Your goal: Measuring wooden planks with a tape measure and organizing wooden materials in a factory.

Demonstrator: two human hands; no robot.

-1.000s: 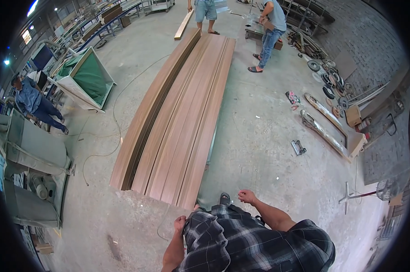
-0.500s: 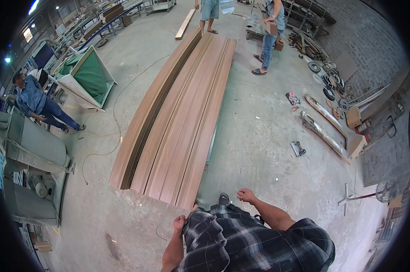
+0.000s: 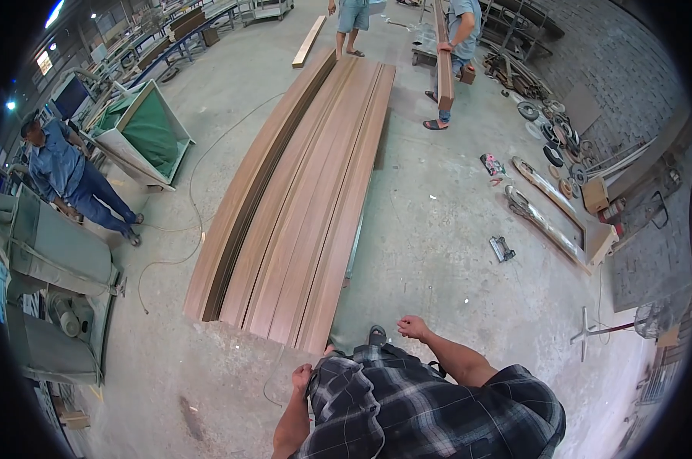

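Down by my left hip, my left hand [image 3: 302,376] hangs with its fingers curled in; nothing shows in it. My right hand [image 3: 412,327] is held out in front of me on the right, its fingers loosely closed and no object visible in them. Ahead lies a wide stack of long brown wooden boards [image 3: 308,222], running away from my feet. A raised board [image 3: 227,206] forms its left side, with a dark gap beside it. The near ends of the boards are closest to my left hand, and neither hand touches them.
At the far right a person carries a long wooden beam [image 3: 443,69]. Another person stands past the boards; one in blue is at left near a green-lined bin [image 3: 151,130]. A hose [image 3: 197,183] crosses the floor. Metal frames [image 3: 545,214] and a small tool [image 3: 503,249] lie right.
The far-right person's beam has swung to point toward me and now shows its length. The person at left has shifted slightly. My hands have barely moved.
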